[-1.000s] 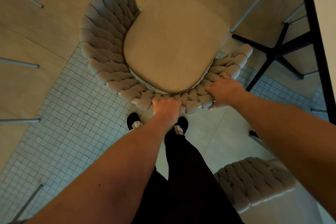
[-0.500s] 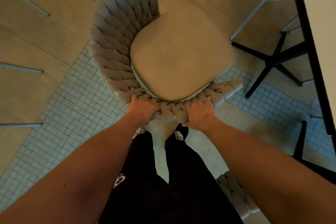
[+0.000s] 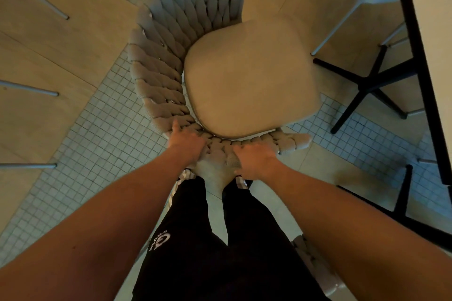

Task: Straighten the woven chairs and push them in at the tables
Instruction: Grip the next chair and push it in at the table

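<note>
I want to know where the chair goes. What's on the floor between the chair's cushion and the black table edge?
In the head view, a black cross-shaped table base stands between the seat cushion and the table edge.

Dim, warm-toned light (cooler on the tiles), soft shadows, slight overall softness, and strong wide-angle bending toward the edges.

Your left hand [image 3: 188, 140] and right hand [image 3: 254, 157] curl over the woven chair [image 3: 171, 39] back, so the fingertips are hidden behind the weave. The chair's legs lie out of sight beneath its seat. The bench [image 3: 430, 31] is cut off by the right edge — only a strip shows. A 2nd woven chair [image 3: 315, 266] peeks from behind your right arm — mostly covered.
</note>
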